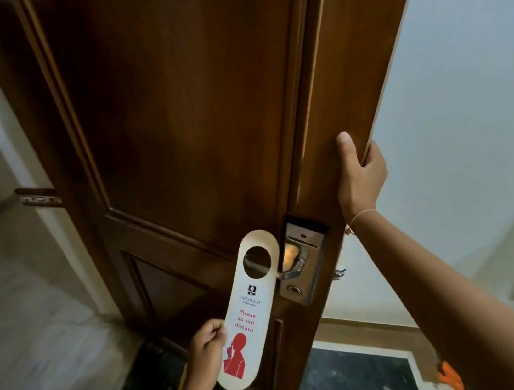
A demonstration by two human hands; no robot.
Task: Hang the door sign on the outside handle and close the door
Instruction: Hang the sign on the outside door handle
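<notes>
A dark wooden door (178,113) stands partly open in front of me. My right hand (360,177) grips its free edge above the metal lock plate (306,260). My left hand (208,340) pinches the lower left edge of a white "Please do not disturb" door sign (249,315) with a red figure printed on it. The sign is held upright and tilted, its round hole level with the end of the silver lever handle (292,270). Through the hole I see part of the handle. The sign's top overlaps the handle's tip; whether it is threaded on I cannot tell.
To the left is a white door frame (22,155) and a pale marble floor (29,326). Right of the door runs a white wall (464,83) with dark tiled floor (357,379) below. An orange object (451,377) lies low at the right.
</notes>
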